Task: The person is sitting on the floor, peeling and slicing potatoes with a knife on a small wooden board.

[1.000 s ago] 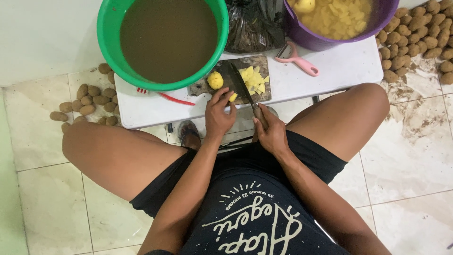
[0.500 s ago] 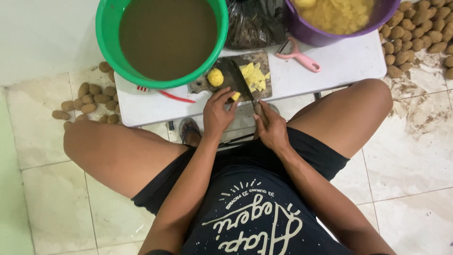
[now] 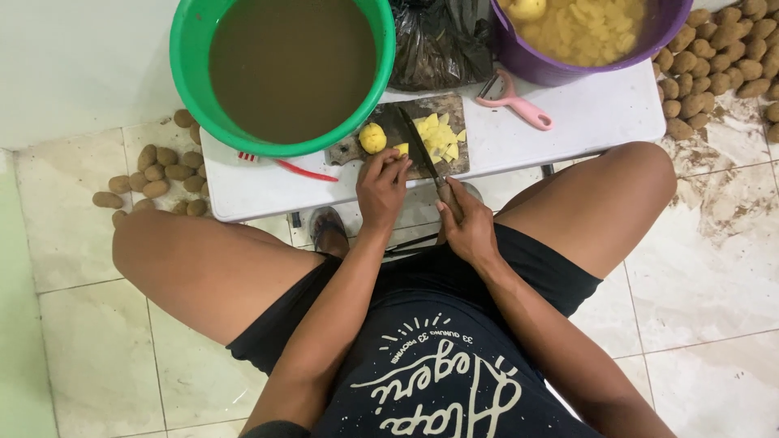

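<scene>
Both hands meet at board: right hand [image 3: 464, 229] grips knife [image 3: 420, 144].

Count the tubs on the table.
2. A green tub of murky brown water stands at the table's left end; a purple tub of cut yellow pieces stands at the right end. Both run past the top edge; none looks hidden.
</scene>
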